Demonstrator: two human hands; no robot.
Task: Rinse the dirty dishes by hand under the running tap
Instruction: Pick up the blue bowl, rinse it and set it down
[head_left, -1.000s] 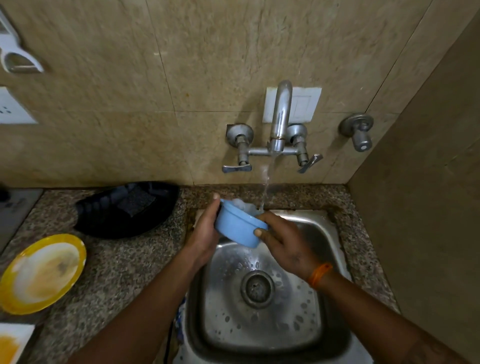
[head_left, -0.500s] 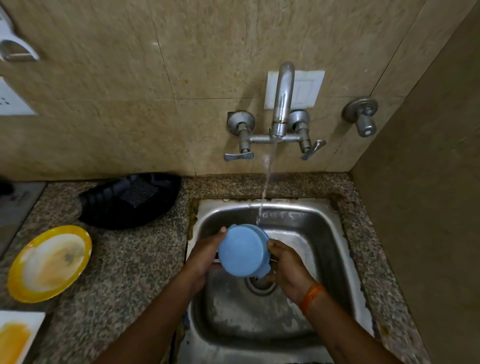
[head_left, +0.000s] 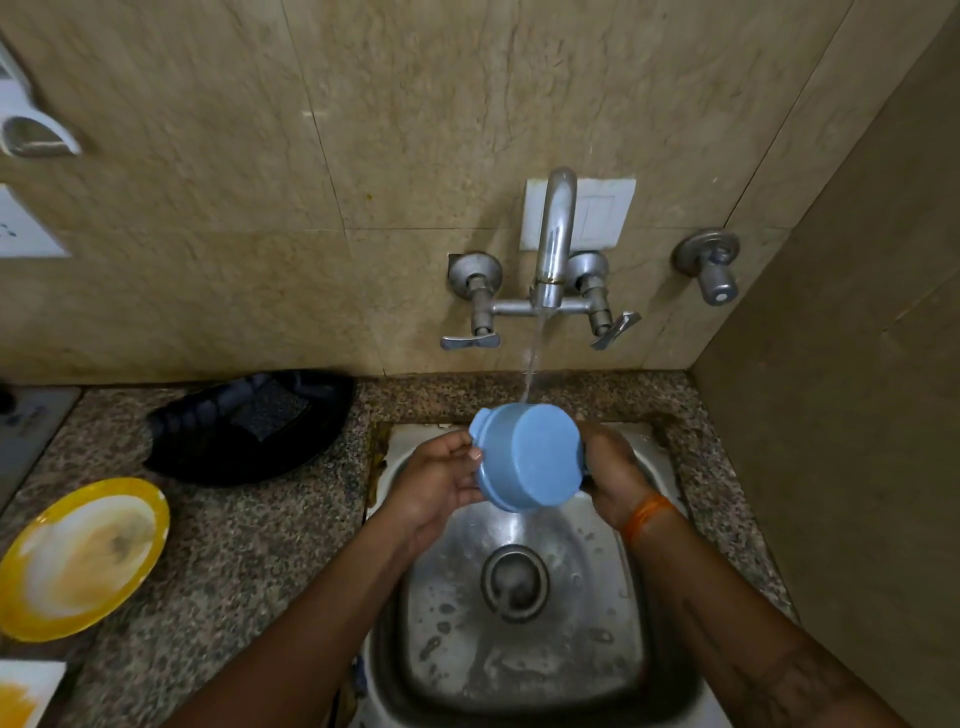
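A small blue bowl is held over the steel sink, tipped so its flat bottom faces me. My left hand grips its left rim with the thumb on the outside. My right hand holds the right side, its fingers hidden behind the bowl. Water runs from the wall tap in a thin stream and lands on the bowl's far upper edge.
A dirty yellow plate lies on the granite counter at left, with a white stained dish at the bottom left corner. A black tray holding a scrub pad sits by the wall. A side wall stands on the right.
The bowl went from mouth-up under the stream to tipped with its bottom toward me, and both hands lifted it back up under the running water.
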